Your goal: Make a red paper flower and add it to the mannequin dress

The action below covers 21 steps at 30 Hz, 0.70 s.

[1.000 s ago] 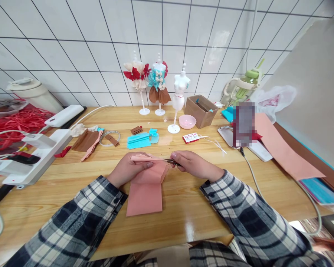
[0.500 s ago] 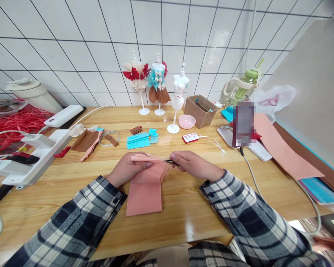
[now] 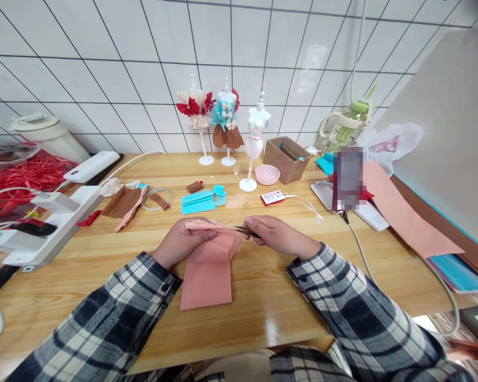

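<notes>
Folded pink crepe paper (image 3: 207, 281) hangs from my left hand (image 3: 180, 241), whose thumb presses on its front face while the other fingers stay behind it. The lower end of the paper rests on the wooden table. My right hand (image 3: 276, 233) is closed around small dark scissors (image 3: 247, 231), whose blades point left at the paper's upper right edge. The scissor handles are mostly hidden by the fingers. Beyond my hands lie folded turquoise crepe paper (image 3: 198, 201) and a small red and white box (image 3: 272, 198).
Behind stand a bare white mini mannequin (image 3: 255, 140) and two dressed ones. A pink bowl (image 3: 267, 174) sits beside a brown cardboard box (image 3: 288, 159). At left are a power strip (image 3: 59, 228) and brown paper scraps (image 3: 121, 201); at right, a propped phone (image 3: 348, 178) with a cable.
The scissor blades look spread slightly wider than before. Both hands and the pink paper have stayed almost in place.
</notes>
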### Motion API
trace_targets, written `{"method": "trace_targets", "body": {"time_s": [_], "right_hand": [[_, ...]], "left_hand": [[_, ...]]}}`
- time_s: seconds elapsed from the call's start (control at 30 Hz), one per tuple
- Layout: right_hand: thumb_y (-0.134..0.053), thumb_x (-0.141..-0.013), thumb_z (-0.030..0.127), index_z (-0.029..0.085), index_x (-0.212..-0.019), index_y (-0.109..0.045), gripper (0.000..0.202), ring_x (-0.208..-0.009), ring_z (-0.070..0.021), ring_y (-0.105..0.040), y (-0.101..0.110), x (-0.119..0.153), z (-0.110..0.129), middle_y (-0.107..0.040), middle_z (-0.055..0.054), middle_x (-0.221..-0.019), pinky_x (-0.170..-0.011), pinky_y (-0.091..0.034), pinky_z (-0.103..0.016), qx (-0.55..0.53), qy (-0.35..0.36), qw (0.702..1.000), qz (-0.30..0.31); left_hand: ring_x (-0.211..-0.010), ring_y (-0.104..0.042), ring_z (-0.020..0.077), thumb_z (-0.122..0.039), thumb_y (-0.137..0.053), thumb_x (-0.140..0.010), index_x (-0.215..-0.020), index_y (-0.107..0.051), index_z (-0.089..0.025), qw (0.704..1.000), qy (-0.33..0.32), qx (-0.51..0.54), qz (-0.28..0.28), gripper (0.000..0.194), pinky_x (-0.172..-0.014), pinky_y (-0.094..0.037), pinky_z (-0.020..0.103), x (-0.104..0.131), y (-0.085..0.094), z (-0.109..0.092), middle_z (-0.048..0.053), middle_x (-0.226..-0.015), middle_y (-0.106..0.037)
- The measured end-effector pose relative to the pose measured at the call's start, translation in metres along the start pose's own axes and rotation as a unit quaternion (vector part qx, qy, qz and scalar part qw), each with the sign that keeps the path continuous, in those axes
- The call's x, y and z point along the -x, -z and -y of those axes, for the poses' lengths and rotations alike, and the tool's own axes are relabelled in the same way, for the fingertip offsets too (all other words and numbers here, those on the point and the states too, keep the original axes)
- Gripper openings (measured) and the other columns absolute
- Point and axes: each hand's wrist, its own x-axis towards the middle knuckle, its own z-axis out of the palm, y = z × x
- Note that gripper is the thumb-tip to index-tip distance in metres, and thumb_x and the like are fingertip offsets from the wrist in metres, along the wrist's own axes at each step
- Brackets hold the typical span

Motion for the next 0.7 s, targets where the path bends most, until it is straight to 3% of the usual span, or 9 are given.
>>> {"method": "trace_targets", "body": {"time_s": [0.7], "right_hand": [[-0.022, -0.095, 0.052, 0.018, -0.074, -0.047, 0.048, -0.061, -0.0112, -0.040, 0.0006, -0.0014, 0.0030, -0.042, 0.003, -0.063, -0.062, -0.034, -0.024, 0.039, 0.027, 0.999, 0.008]], "left_hand": [[-0.078, -0.065, 0.0206, -0.043, -0.071, -0.069, -0.077, -0.069, -0.015, 1.000, -0.001, 0.000, 0.001, 0.029, -0.072, -0.052, 0.028, 0.0004, -0.0004, 0.0036, 0.005, -0.083, -0.072]]}}
